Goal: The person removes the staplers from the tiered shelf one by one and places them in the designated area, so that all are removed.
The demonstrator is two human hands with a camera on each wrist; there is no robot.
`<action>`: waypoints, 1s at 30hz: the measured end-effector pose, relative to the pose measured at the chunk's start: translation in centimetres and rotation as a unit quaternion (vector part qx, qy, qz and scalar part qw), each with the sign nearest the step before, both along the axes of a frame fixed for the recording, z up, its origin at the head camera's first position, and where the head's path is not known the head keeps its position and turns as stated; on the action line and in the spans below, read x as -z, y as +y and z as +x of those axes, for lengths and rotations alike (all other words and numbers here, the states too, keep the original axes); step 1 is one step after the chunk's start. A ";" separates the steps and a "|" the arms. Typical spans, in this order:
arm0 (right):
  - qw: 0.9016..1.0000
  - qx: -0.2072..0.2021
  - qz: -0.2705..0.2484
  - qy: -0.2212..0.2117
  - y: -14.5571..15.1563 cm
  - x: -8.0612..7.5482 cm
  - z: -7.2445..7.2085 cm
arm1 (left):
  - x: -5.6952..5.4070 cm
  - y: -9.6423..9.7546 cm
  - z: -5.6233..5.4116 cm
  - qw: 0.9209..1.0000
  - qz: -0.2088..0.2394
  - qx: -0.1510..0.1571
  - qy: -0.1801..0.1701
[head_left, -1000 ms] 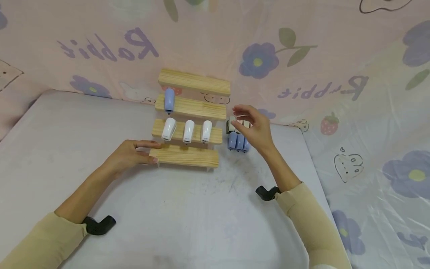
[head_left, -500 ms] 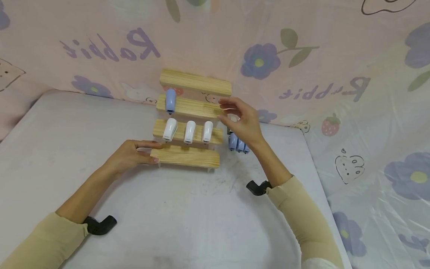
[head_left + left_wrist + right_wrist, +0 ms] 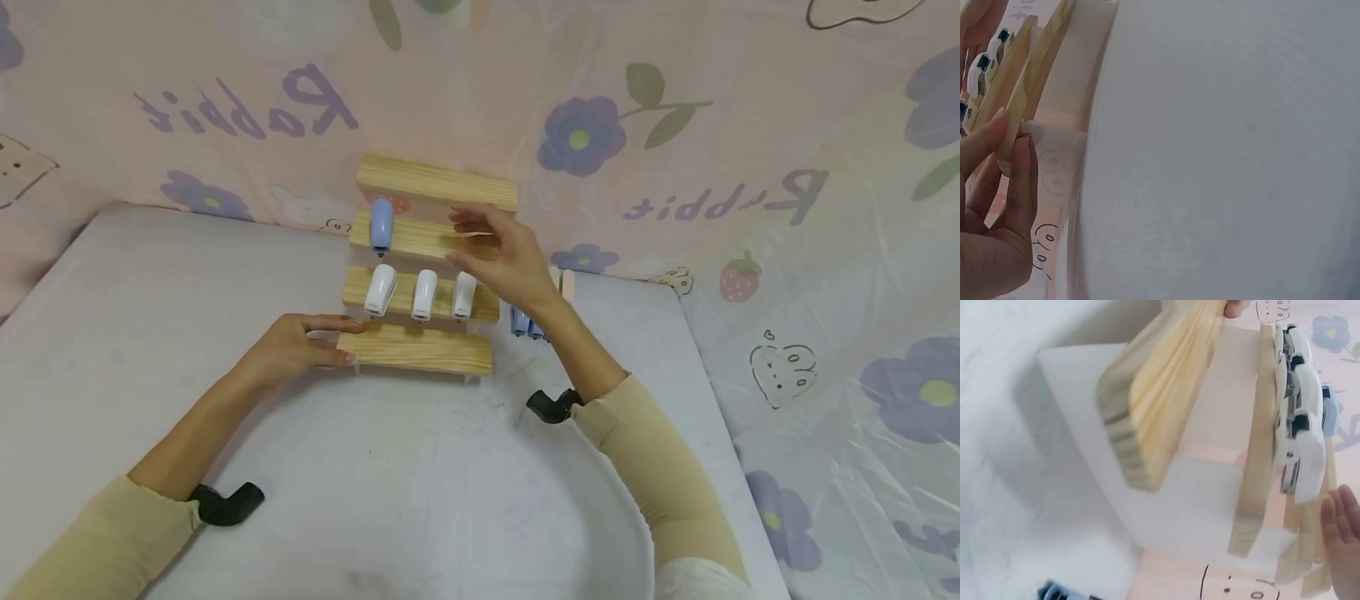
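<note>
A tiered wooden display rack (image 3: 420, 348) stands against the back curtain. At the left end of its lowest board, my left hand (image 3: 285, 354) pinches the wood between thumb and fingers. Three white mini staplers (image 3: 423, 293) stand in a row one board up, and a light blue mini stapler (image 3: 381, 223) sits at the left of the board above. My right hand (image 3: 510, 258) hovers over the right part of the blue stapler's board, fingers loosely curved and nothing between them. In the right wrist view its fingers (image 3: 1341, 515) are straight beside the boards.
Several blue mini staplers (image 3: 519, 321) stand on the white table (image 3: 420, 467) right of the rack, partly hidden by my right arm. A pink stapler-like item (image 3: 567, 285) shows behind that arm. A printed curtain (image 3: 465, 92) rises directly behind the rack.
My right hand has moved left from above the staplers beside the rack to the second board from the top. The left hand keeps its pinch on the rack; the staplers stay put.
</note>
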State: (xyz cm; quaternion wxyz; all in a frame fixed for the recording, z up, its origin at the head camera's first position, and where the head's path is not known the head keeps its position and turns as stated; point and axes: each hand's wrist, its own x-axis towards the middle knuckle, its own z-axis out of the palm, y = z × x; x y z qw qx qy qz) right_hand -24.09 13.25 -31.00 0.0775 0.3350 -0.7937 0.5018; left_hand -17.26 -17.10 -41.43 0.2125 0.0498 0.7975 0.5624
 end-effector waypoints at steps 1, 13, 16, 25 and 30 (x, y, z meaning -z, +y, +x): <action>1.000 -0.002 0.005 -0.004 -0.1 0.3 -0.4 | 0.0 0.0 0.0 1.000 0.001 0.000 -0.002; 0.999 -0.013 0.013 -0.041 -3.6 -1.8 1.0 | -0.1 -0.2 0.1 1.000 -0.001 0.003 0.005; 0.998 -0.016 0.017 -0.051 -4.2 -2.2 1.1 | -0.1 0.0 0.1 1.000 0.005 0.008 0.007; 0.996 -0.026 0.036 -0.075 -5.5 -0.3 -1.4 | 0.1 0.1 -0.1 1.000 0.007 0.003 -0.005; 0.995 -0.010 0.044 -0.088 -6.1 0.3 -2.2 | 0.1 0.0 -0.1 1.000 0.011 0.004 -0.001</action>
